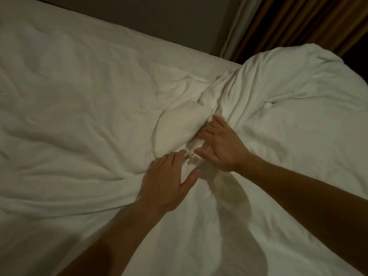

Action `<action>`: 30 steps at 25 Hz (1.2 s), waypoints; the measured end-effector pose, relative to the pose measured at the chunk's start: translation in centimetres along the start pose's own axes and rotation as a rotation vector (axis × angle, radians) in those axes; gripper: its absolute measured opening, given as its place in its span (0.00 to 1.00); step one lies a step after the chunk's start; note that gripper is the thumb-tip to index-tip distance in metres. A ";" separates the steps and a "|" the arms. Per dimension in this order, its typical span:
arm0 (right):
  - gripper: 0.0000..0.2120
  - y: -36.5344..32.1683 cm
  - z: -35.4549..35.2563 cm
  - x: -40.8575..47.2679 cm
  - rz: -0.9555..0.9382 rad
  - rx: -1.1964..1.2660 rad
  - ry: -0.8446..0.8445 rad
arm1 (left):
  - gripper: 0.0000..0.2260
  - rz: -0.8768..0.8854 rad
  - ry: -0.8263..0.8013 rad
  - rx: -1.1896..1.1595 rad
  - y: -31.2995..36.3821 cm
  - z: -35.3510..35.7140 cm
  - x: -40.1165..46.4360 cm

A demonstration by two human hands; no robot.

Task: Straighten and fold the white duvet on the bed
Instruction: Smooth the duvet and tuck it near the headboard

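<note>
Two hands (195, 156) on rumpled duvet (79, 116)

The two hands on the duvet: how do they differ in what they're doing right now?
The left hand lies nearer the person, fingers fairly straight and spread on the white duvet, thumb out to the side. The right hand reaches farther, its fingers bent and dug into the bunched ridge of fabric, though whether it truly grips is unclear. The left points up and right; the right points up and left. Both are bare and touch the same crumpled patch.
</note>
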State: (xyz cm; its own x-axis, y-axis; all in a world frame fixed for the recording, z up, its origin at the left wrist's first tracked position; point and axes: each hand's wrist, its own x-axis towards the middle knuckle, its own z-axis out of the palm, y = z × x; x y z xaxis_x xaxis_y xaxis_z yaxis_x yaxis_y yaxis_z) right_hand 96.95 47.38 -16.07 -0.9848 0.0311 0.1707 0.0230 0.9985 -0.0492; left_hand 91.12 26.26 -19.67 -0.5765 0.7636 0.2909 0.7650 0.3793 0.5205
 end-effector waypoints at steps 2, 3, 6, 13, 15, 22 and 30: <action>0.38 3.5 0.2 1.0 -0.042 -0.060 0.032 | 0.34 -0.010 0.042 0.027 0.4 1.3 2.1; 0.38 5.0 0.3 1.5 -0.056 -0.103 0.036 | 0.35 -0.026 0.037 0.039 0.6 1.9 3.0; 0.37 8.1 0.3 2.6 -0.071 -0.146 0.057 | 0.37 -0.049 -0.036 0.110 0.4 3.2 4.2; 0.36 8.4 -1.3 -2.8 -0.048 -0.088 0.232 | 0.34 0.105 0.007 0.108 -0.4 1.9 4.2; 0.36 7.4 -3.4 -5.1 -0.021 -0.091 0.251 | 0.33 0.189 0.007 0.090 0.8 1.0 4.0; 0.38 0.1 -9.3 -15.0 0.137 -0.097 0.199 | 0.31 0.445 0.027 0.080 3.9 -2.8 -0.3; 0.36 -8.1 -0.1 -19.3 0.351 -0.056 -0.184 | 0.31 0.474 -0.104 0.161 -1.6 0.5 -6.6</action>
State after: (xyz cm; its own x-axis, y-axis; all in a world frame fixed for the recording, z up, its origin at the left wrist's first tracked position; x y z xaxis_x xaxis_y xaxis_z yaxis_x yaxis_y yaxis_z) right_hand 115.77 38.73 -18.86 -0.9299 0.3670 -0.0260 0.3675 0.9298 -0.0188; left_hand 93.86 20.90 -22.83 -0.1296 0.9162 0.3793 0.9748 0.0476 0.2181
